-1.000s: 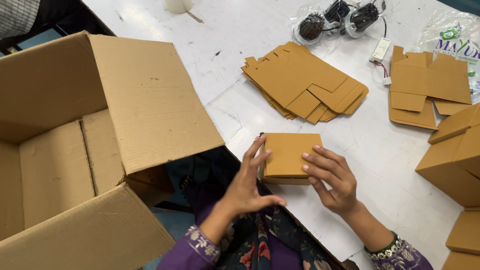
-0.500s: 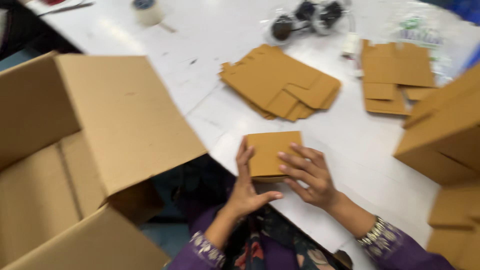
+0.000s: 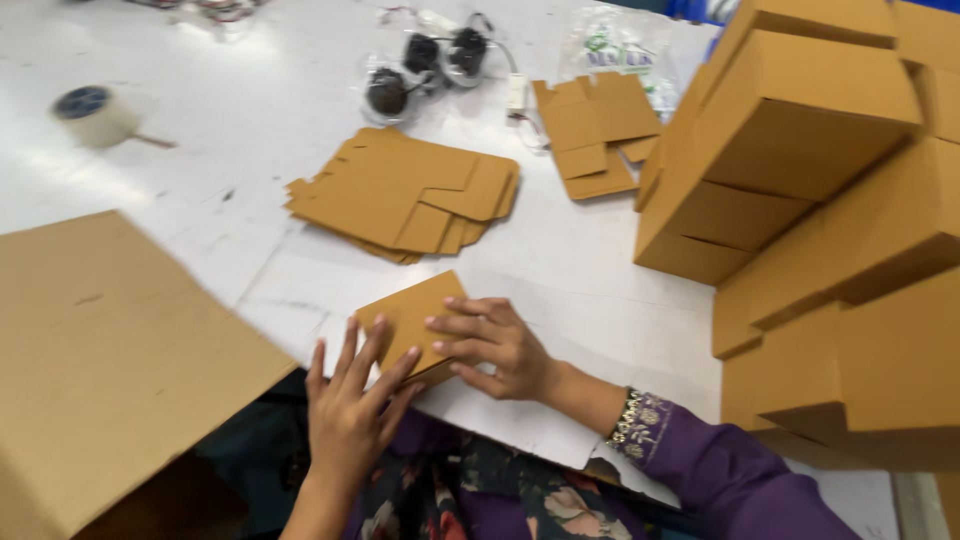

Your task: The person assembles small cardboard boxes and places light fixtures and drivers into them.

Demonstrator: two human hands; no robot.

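The small flat brown cardboard box (image 3: pixel 418 318) sits at the near edge of the white table (image 3: pixel 250 130), partly over the lip, so a harder push from either side could tip it off into the person's lap. The left hand (image 3: pixel 350 405) presses its near-left side with fingers spread wide; the right hand (image 3: pixel 490 342) lies flat on its top, fingers extended. Uneven pressure might crease a flap. It looks plain, matte and thin-walled, with crisp edges, like the stack of flat brown cardboard blanks (image 3: pixel 405 195) farther away.
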